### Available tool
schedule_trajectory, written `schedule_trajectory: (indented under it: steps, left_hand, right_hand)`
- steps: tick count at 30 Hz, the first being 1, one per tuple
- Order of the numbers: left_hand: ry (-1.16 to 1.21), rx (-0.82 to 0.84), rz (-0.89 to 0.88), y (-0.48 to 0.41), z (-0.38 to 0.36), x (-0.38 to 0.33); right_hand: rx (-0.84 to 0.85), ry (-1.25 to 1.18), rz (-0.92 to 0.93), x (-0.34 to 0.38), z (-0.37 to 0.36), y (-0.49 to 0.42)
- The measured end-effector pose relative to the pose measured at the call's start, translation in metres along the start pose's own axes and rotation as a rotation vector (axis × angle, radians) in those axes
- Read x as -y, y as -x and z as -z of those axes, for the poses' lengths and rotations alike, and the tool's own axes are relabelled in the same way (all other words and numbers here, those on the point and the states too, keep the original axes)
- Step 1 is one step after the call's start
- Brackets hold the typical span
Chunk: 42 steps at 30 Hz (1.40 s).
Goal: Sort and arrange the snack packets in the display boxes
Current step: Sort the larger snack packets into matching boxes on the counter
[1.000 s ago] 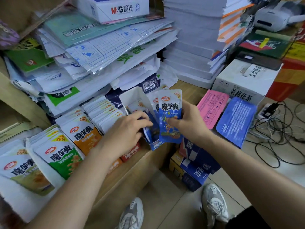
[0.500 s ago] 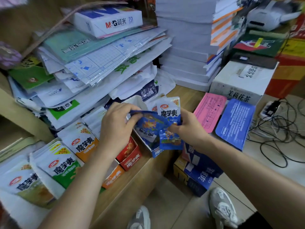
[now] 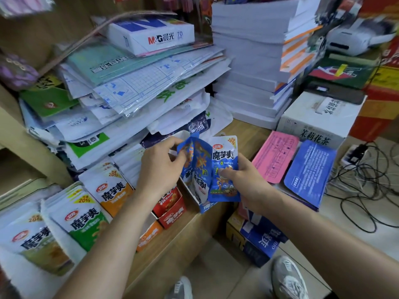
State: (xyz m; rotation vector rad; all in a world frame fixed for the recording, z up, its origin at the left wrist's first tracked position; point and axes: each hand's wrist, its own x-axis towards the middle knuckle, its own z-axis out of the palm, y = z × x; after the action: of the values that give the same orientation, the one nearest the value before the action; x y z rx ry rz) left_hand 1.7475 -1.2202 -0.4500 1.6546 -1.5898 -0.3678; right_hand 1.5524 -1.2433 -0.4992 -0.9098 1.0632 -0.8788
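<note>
My right hand (image 3: 241,180) grips an upright blue snack packet (image 3: 224,169) by its lower edge, printed face toward me. My left hand (image 3: 159,169) pinches the top of the blue display box flap (image 3: 195,160), a bent blue card standing just left of that packet. Below them stands the blue display box (image 3: 205,207), its inside mostly hidden. To the left along the wooden shelf sit a red display box (image 3: 172,212), an orange box (image 3: 149,236) with orange packets (image 3: 112,190), and green packets (image 3: 84,221).
Stacks of plastic-wrapped paper (image 3: 138,87) lean behind the boxes, with a tall ream pile (image 3: 254,61) at the back. A pink packet (image 3: 274,156), a blue flat packet (image 3: 308,173) and a white carton (image 3: 319,119) lie right. Cables (image 3: 367,186) cover the floor; cartons (image 3: 257,238) stand below.
My left hand rose out of the blue box and pulled the blue flap upright. My right hand kept its packet, shifting slightly right and down.
</note>
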Motion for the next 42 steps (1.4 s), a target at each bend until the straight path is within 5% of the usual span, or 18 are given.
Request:
schedule_trajectory:
  steps: [4,9,19,28,36,42]
  left_hand:
    - [0.069,0.286,-0.045,-0.001,0.009,0.002]
    - [-0.065,0.413,-0.127,0.001,0.004,-0.004]
    - [-0.124,0.271,-0.187,0.002,-0.001,-0.003]
    - [-0.152,-0.089,-0.072,-0.001,0.017,-0.009]
    - [-0.313,-0.042,0.033,-0.001,0.030,-0.012]
    - [-0.036,-0.400,0.112,-0.002,0.040,-0.017]
  right_hand:
    - [0.001,0.028,0.027,0.002,0.000,0.001]
    - [0.064,0.013,0.045,0.003,0.000,0.006]
    - [-0.012,0.128,0.100,0.007,0.005,0.010]
    - [-0.138,0.029,0.053,0.010,0.013,0.008]
    - [-0.139,0.080,0.037,0.011,0.010,0.011]
    - [-0.162,-0.083,-0.062,0.016,0.010,0.012]
